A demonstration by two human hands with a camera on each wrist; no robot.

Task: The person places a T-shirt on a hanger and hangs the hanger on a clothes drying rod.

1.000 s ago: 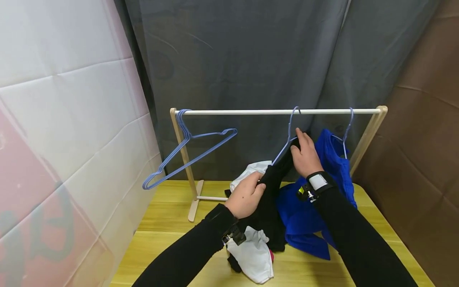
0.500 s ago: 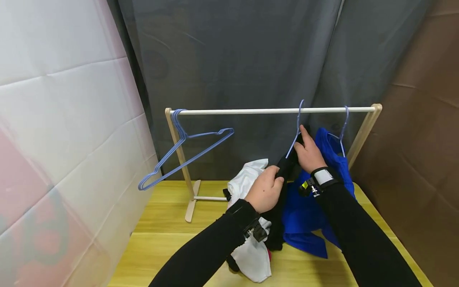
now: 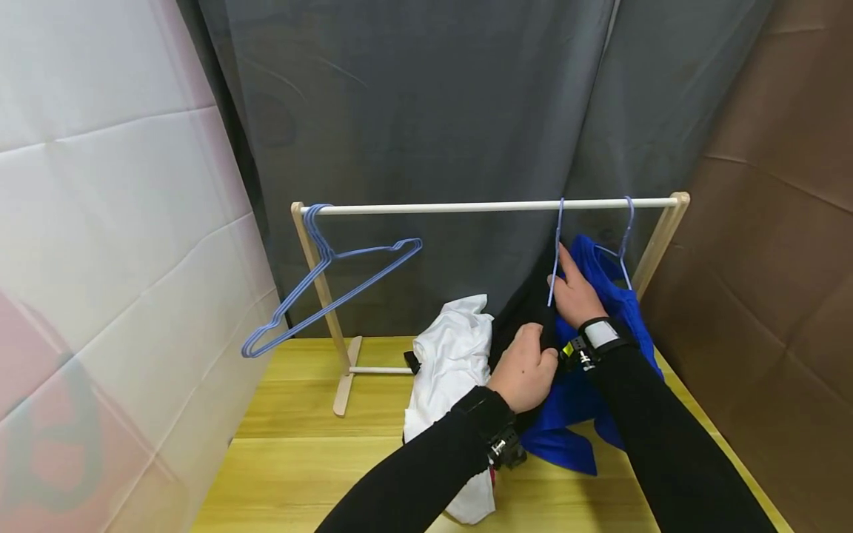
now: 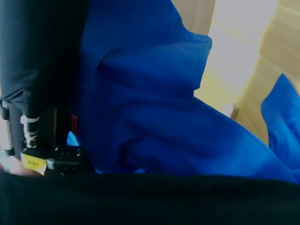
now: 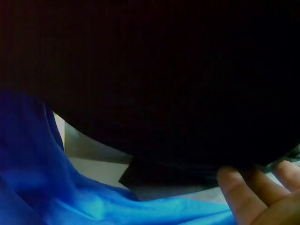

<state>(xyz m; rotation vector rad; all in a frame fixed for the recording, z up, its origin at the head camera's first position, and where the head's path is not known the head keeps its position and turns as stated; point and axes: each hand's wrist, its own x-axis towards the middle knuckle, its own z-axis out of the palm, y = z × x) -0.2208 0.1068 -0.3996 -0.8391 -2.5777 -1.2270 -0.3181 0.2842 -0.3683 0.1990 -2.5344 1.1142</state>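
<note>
A black garment hangs on a blue wire hanger hooked over the white rail, turned nearly edge-on in the head view. My right hand pinches the garment's upper part beside the hanger, thumb in front; in the right wrist view its fingertips meet the edge of the black cloth. Lower down, my left hand grips the front of the same garment with curled fingers. A blue garment hangs on another hanger just to the right and fills much of the left wrist view.
The rack's white rail spans two wooden end frames. Bare blue hangers hang at its left end. A white garment lies left of the black one on the wooden table. A dark curtain hangs behind.
My left hand has moved right and slightly down, towards the right hand. The black garment's hanger has swung edge-on; its hook rose above the rail, then came back down. More of the white garment shows.
</note>
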